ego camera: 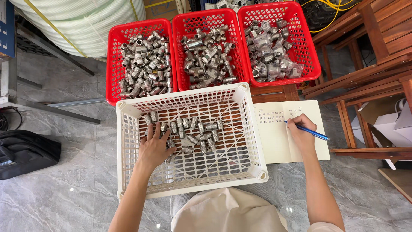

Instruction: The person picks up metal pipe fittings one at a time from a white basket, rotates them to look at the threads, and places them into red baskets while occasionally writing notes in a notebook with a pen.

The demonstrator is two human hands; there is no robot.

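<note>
Nearest the camera, the person's left hand (155,148) lies spread, palm down, inside the white plastic basket (128,172), its fingers resting on the near-left end of a loose group of small metal pipe fittings (195,131) that sit across the middle of the basket floor; it pins them rather than grips any single piece. To the right, the right hand (301,131) is closed in a writing hold around a blue pen (311,131), the tip touching the open notebook (274,141) that lies just beside the basket, its page carrying rows of small marks. To do this well, the left fingers should part off one small cluster at a time and slide it clear of the rest, so nothing is marked twice, while the pen stays on the current row and the eyes check basket against page. Farther off, three red baskets (112,64) stand in a row, touching the white basket's far rim, each heaped with similar fittings; those in the right one look bagged.
</note>
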